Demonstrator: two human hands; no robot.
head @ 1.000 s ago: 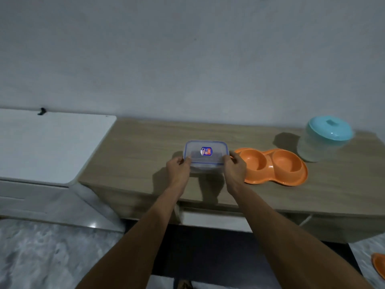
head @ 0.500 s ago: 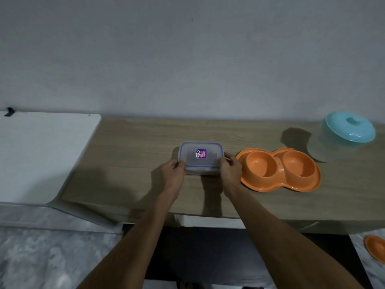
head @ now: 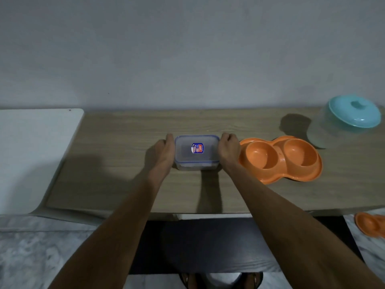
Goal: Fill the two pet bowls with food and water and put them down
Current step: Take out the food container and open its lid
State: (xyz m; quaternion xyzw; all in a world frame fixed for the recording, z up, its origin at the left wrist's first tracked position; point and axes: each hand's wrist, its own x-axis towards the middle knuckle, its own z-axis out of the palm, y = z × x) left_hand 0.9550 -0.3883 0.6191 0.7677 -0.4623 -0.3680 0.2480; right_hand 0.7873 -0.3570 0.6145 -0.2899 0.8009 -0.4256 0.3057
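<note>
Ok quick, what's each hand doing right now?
Left hand: closed on the left end of the clear rectangular blue-rimmed plastic container.
Right hand: closed on its right end.

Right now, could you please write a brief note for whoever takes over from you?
Left hand and right hand: each grips a short end of the clear lidded container, which rests on the wooden counter.
Orange double bowl: right of it, both wells empty.
Teal-lidded tub: far right, closed.
Second orange bowl: on the floor.
Done: nothing filled.
Left: open the container, fill food and water, set bowls down.
</note>
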